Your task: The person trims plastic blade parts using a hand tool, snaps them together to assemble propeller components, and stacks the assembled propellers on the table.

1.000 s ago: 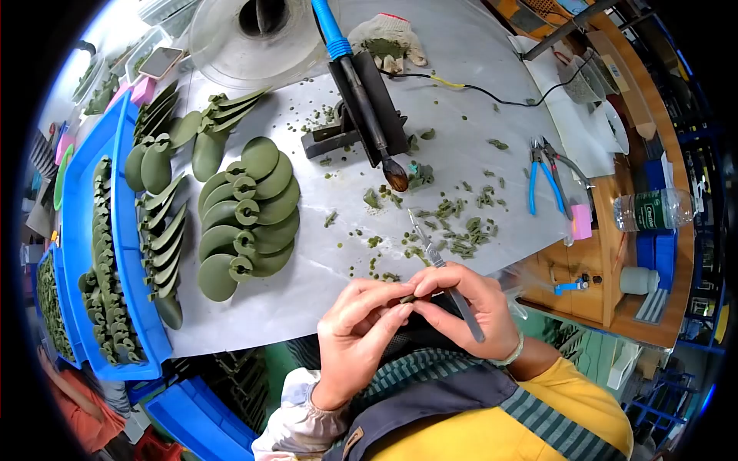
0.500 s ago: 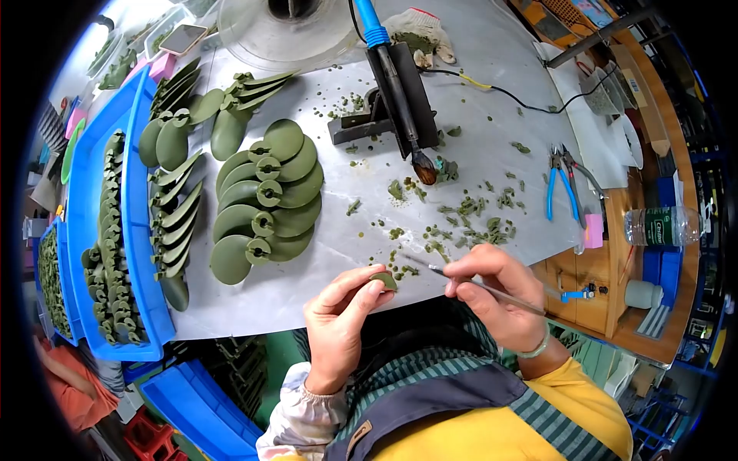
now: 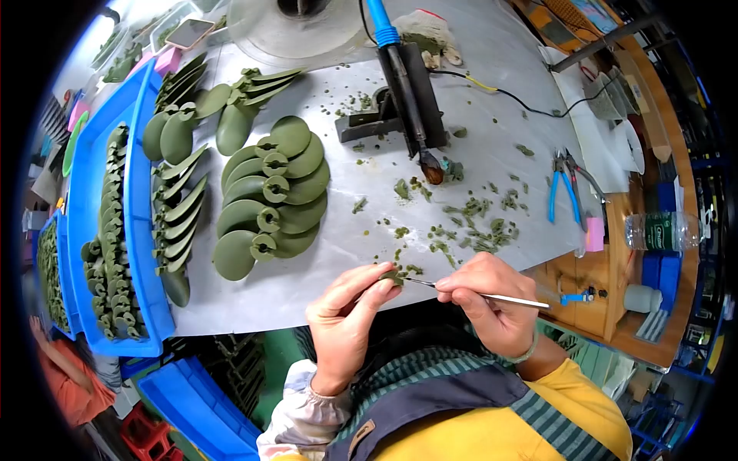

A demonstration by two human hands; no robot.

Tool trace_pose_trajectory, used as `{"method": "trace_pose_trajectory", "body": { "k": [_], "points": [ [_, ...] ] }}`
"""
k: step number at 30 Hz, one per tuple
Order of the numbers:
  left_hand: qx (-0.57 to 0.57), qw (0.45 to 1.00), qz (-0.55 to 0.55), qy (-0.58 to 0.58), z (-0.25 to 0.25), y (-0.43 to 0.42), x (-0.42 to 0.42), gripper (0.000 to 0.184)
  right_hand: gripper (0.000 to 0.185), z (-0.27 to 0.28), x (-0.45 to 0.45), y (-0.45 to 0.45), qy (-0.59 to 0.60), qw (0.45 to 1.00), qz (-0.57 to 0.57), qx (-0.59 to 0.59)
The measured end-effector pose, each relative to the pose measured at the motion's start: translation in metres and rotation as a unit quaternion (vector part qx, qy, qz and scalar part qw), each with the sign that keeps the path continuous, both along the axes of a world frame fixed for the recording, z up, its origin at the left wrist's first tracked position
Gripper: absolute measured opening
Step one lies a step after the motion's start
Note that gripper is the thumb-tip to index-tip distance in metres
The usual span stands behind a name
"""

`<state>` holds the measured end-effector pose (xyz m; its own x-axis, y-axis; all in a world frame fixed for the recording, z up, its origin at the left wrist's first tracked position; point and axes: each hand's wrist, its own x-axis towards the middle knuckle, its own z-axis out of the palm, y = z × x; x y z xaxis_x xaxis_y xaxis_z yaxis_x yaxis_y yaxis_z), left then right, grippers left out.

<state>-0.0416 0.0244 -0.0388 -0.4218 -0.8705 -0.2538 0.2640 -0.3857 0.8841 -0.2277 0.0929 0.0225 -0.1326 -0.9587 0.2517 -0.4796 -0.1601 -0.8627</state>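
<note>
My left hand (image 3: 346,319) is closed, with thumb and fingertips pinching a small green plastic part (image 3: 397,276) that the fingers mostly cover. In my right hand (image 3: 492,296) a slim hobby knife (image 3: 515,300) is held like a pen. Its thin metal tip points left and meets the green part, or nearly so. Small green scraps (image 3: 492,232) lie on the grey table (image 3: 350,223) beyond my hands. Overlapping green propeller-like parts (image 3: 273,188) are stacked to the left.
A soldering iron (image 3: 403,92) leans in its black stand (image 3: 369,127). Blue-handled cutters (image 3: 563,192) lie at the right near a water bottle (image 3: 661,230). On the left stands a blue tray (image 3: 157,307) of green parts. Another person's arm (image 3: 65,365) shows at lower left.
The hobby knife's tip has come left and down to the green part, and its handle now lies flatter. My left hand has barely moved. The whole view has shifted slightly.
</note>
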Motion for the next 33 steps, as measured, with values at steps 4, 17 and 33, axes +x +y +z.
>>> {"method": "trace_pose_trajectory", "body": {
  "k": [4, 17, 33],
  "points": [
    [-0.006, 1.0, -0.005, -0.007, 0.0, -0.002, -0.001, 0.02, 0.011, -0.006, 0.002, -0.002, 0.021, 0.999, 0.006, -0.029],
    [-0.414, 0.729, 0.055, -0.542, 0.017, -0.14, 0.112, 0.019, 0.01, -0.009, 0.001, 0.003, -0.081, 0.996, -0.02, -0.016],
    [-0.15, 0.956, -0.061, -0.243, 0.045, -0.158, 0.118, 0.019, 0.02, -0.013, -0.012, -0.002, -0.105, 0.989, -0.098, -0.04]
  ]
}}
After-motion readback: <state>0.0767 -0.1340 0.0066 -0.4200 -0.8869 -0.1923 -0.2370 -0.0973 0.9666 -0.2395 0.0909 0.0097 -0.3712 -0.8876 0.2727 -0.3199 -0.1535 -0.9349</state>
